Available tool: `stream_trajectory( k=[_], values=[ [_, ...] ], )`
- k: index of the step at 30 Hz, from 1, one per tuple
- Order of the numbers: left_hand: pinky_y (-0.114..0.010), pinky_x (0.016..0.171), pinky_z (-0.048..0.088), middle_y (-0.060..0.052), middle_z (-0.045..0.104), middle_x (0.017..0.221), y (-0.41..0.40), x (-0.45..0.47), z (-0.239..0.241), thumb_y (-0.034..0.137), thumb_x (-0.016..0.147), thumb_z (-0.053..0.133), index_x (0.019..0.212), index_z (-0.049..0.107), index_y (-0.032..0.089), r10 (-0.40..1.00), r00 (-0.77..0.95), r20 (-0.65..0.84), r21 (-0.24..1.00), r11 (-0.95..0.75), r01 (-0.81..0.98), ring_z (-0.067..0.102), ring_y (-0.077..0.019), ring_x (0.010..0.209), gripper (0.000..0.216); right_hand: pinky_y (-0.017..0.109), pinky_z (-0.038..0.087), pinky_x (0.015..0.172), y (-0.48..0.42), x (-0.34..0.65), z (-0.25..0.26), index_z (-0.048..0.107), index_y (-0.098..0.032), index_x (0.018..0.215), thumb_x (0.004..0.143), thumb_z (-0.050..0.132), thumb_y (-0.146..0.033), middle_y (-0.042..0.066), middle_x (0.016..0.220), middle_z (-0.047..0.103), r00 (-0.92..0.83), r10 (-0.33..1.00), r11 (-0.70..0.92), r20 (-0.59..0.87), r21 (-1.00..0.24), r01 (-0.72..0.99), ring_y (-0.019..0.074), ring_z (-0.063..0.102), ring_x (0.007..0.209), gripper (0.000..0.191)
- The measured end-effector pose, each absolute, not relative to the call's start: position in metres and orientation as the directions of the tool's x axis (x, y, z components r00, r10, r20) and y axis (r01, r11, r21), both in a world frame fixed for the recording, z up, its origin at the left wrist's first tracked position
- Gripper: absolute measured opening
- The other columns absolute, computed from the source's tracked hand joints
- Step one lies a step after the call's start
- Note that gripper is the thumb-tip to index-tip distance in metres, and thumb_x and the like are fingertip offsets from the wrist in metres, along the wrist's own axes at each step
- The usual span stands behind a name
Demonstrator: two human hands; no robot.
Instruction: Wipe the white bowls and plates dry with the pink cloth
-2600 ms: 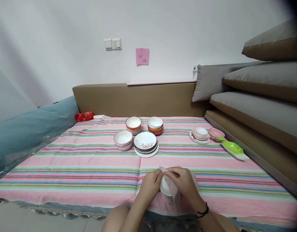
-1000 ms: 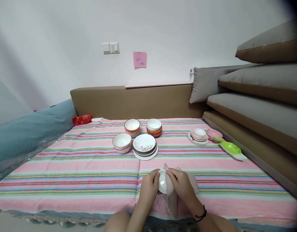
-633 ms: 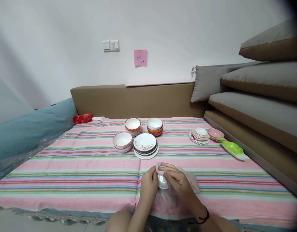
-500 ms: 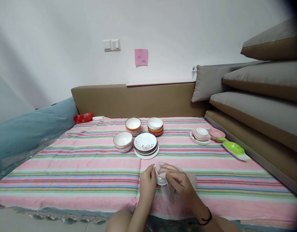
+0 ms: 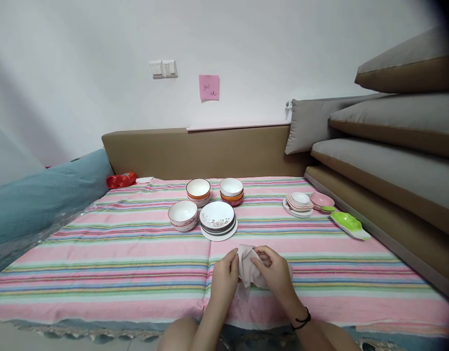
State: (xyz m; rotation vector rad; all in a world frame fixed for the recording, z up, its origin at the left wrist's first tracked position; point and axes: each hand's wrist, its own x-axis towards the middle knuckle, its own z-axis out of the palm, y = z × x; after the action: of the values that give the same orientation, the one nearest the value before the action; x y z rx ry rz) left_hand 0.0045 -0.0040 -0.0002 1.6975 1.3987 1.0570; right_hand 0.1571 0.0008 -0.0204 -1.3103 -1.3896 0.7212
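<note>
My left hand (image 5: 225, 278) and my right hand (image 5: 276, 272) meet just above the near part of the striped cloth (image 5: 118, 263). Between them is a pale pink wiping cloth (image 5: 247, 267), which wraps a small white dish that is now fully hidden. The left fingers curl against the wrapped dish's left side. The right fingers pinch the pink cloth over it. A black band circles my right wrist.
Beyond my hands stand a stack of patterned plates (image 5: 217, 219), a white bowl (image 5: 182, 215) and two bowl stacks (image 5: 198, 191) (image 5: 231, 190). At right lie small saucers (image 5: 298, 204), a pink dish (image 5: 321, 200) and a green leaf dish (image 5: 349, 224). Sofa cushions (image 5: 392, 161) rise on the right.
The small white dish showed between my hands a second ago; the pink cloth has since been drawn over it and covers it. My hands stayed in the same place.
</note>
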Motion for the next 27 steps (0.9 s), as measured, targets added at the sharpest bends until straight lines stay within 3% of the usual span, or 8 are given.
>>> stream_trajectory(
  k=[4,6,9,11,13,18,23,27],
  values=[
    [-0.022,0.051,0.036,-0.001,0.058,0.057,-0.005,0.006,0.004,0.022,0.085,0.037,0.074,0.064,0.017,0.973,0.145,0.178,0.831,-0.228,0.508,0.054,-0.0152,0.054,0.029,0.039,0.049,0.088,0.005,0.16,-0.024,0.067,-0.019,0.1,0.071,0.046,-0.016,0.01,0.103,0.067,-0.043,0.929,0.359,0.367,-0.872,0.333,0.0237,0.062,0.098,0.037],
    [-0.022,0.05,0.034,0.0,0.055,0.054,-0.005,0.006,0.005,0.02,0.084,0.037,0.07,0.062,0.017,0.975,0.153,0.162,0.824,-0.219,0.523,0.052,-0.0147,0.052,0.029,0.041,0.046,0.094,0.005,0.162,-0.026,0.066,-0.019,0.106,0.069,0.042,-0.012,0.01,0.108,0.064,-0.105,0.919,0.391,0.38,-0.842,0.371,0.0232,0.059,0.105,0.045],
    [-0.022,0.051,0.035,0.0,0.058,0.058,-0.006,0.006,0.004,0.023,0.086,0.037,0.082,0.065,0.017,0.977,0.163,0.134,0.831,-0.201,0.519,0.053,-0.0149,0.053,0.029,0.044,0.044,0.094,0.001,0.166,-0.024,0.066,-0.017,0.107,0.065,0.042,-0.009,0.012,0.107,0.061,-0.078,0.914,0.385,0.399,-0.786,0.483,0.0249,0.056,0.104,0.049],
    [-0.023,0.053,0.037,-0.001,0.062,0.065,-0.008,0.005,0.004,0.025,0.088,0.038,0.09,0.065,0.018,0.977,0.174,0.126,0.831,-0.2,0.519,0.054,-0.0148,0.055,0.028,0.046,0.042,0.094,-0.003,0.168,-0.018,0.069,-0.017,0.097,0.067,0.045,-0.011,0.012,0.104,0.059,-0.05,0.899,0.378,0.434,-0.715,0.589,0.0272,0.053,0.104,0.039],
    [-0.023,0.053,0.036,-0.001,0.061,0.064,-0.01,0.006,0.004,0.023,0.087,0.038,0.085,0.065,0.018,0.973,0.199,0.118,0.827,-0.207,0.523,0.053,-0.0145,0.055,0.027,0.042,0.044,0.091,-0.007,0.17,-0.012,0.069,-0.018,0.093,0.072,0.046,-0.012,0.011,0.099,0.06,-0.123,0.894,0.413,0.431,-0.687,0.597,0.0253,0.055,0.099,0.032],
    [-0.023,0.055,0.032,0.002,0.05,0.053,-0.01,0.008,0.005,0.019,0.084,0.043,0.064,0.058,0.018,0.953,0.278,0.118,0.813,-0.254,0.523,0.046,-0.0133,0.053,0.025,0.037,0.045,0.089,-0.012,0.17,-0.006,0.066,-0.018,0.104,0.084,0.045,-0.019,0.011,0.105,0.065,-0.244,0.888,0.458,0.391,-0.688,0.562,0.024,0.058,0.101,0.029],
    [-0.023,0.058,0.033,0.0,0.059,0.064,-0.008,0.009,0.006,0.019,0.084,0.042,0.076,0.065,0.017,0.952,0.264,0.153,0.828,-0.27,0.492,0.049,-0.0139,0.06,0.024,0.036,0.045,0.089,-0.016,0.172,-0.003,0.057,-0.022,0.123,0.09,0.042,-0.027,0.007,0.121,0.062,-0.175,0.941,0.336,0.288,-0.752,0.568,0.0235,0.058,0.108,0.036],
    [-0.023,0.057,0.037,-0.003,0.063,0.069,-0.009,0.007,0.008,0.025,0.087,0.042,0.089,0.068,0.017,0.966,0.207,0.154,0.855,-0.235,0.462,0.053,-0.0156,0.061,0.028,0.034,0.046,0.083,-0.018,0.174,0.002,0.064,-0.02,0.109,0.093,0.038,-0.031,0.008,0.104,0.068,-0.141,0.956,0.29,0.257,-0.765,0.575,0.0223,0.062,0.093,0.033]
  ],
)
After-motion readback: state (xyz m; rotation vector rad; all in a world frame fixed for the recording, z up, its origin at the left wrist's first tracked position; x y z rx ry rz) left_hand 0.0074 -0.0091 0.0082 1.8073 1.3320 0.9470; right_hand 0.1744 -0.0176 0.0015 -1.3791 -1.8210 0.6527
